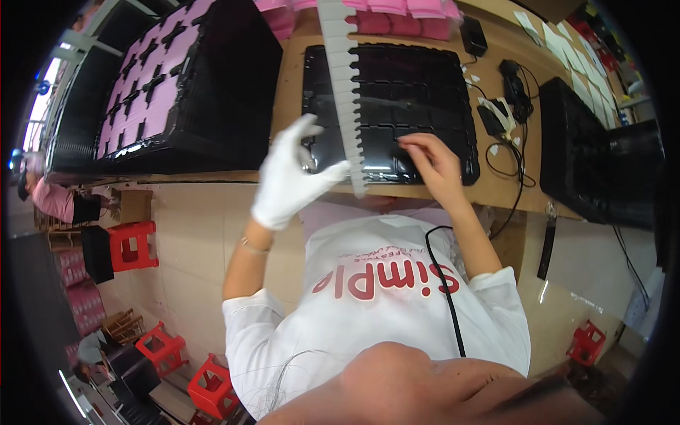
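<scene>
Holding a long white notched strip [345,85] at its near end, the gloved left hand [290,177] pinches it over the black tray [425,85] on the surface [290,85]. The bare right hand [433,159] rests open-fingered on the tray, whose pockets look mostly unfilled.

A factory workshop: a wooden workbench [290,71] carries stacked black trays [212,78] of pink parts, with red stools [133,244] on the tiled floor.
</scene>
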`<move>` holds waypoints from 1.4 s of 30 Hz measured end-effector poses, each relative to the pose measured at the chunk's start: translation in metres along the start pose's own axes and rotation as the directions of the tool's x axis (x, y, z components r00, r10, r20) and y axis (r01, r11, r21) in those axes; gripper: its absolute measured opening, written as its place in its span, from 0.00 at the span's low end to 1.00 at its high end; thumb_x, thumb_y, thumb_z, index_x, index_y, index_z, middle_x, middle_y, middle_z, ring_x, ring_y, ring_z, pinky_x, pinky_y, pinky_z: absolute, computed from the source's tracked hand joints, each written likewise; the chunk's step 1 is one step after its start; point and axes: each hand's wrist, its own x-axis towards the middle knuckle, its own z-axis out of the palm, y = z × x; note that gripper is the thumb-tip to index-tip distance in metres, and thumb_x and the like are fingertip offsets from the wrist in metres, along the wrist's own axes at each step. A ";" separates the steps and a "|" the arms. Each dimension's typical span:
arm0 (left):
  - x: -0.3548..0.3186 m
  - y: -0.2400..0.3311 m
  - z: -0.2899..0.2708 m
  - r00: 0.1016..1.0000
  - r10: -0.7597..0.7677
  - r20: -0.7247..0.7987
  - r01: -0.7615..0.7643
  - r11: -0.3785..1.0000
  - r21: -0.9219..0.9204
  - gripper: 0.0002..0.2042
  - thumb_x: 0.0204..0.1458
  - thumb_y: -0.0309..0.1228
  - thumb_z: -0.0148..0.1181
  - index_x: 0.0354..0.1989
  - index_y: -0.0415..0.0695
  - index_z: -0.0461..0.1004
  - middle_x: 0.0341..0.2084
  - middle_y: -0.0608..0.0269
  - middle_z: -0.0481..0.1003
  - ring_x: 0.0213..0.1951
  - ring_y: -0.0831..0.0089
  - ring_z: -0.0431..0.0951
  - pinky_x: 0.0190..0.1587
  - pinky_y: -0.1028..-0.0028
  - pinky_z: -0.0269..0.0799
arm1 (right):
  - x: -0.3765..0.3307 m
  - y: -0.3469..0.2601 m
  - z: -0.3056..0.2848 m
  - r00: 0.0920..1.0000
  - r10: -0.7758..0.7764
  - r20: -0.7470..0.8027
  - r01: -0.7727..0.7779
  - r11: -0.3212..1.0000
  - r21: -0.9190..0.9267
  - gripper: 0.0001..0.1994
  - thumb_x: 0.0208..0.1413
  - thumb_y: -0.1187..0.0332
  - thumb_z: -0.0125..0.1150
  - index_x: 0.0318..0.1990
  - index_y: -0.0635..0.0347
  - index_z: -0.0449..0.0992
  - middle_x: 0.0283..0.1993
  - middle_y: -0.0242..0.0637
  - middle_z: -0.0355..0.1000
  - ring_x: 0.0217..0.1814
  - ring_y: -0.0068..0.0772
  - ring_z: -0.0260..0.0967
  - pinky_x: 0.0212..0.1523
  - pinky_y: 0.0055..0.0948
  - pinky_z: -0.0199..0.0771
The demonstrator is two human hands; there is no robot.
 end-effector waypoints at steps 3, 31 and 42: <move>0.003 -0.031 0.053 0.815 -0.416 0.404 0.561 0.742 -0.366 0.13 0.51 0.38 0.68 0.34 0.40 0.78 0.24 0.68 0.79 0.21 0.88 0.68 0.24 0.85 0.63 | 0.003 0.000 0.021 0.948 0.262 0.181 -0.220 0.950 -0.222 0.09 0.54 0.71 0.64 0.43 0.60 0.79 0.41 0.34 0.74 0.34 0.24 0.68 0.36 0.19 0.69; 0.034 -0.091 0.052 0.862 -0.507 0.021 0.429 0.707 -0.562 0.06 0.56 0.27 0.61 0.35 0.36 0.73 0.32 0.57 0.80 0.27 0.82 0.77 0.29 0.83 0.70 | 0.240 0.080 0.098 0.938 -0.142 0.318 0.209 0.960 -0.188 0.06 0.45 0.66 0.68 0.29 0.57 0.80 0.31 0.39 0.76 0.34 0.39 0.74 0.37 0.35 0.72; 0.036 -0.097 0.046 0.826 -0.557 0.082 0.512 0.682 -0.523 0.07 0.55 0.28 0.62 0.36 0.36 0.76 0.30 0.60 0.80 0.27 0.85 0.76 0.29 0.84 0.69 | 0.287 0.106 0.119 0.896 0.148 0.420 0.195 0.717 -0.669 0.07 0.41 0.64 0.68 0.28 0.55 0.83 0.32 0.42 0.78 0.38 0.44 0.76 0.42 0.40 0.76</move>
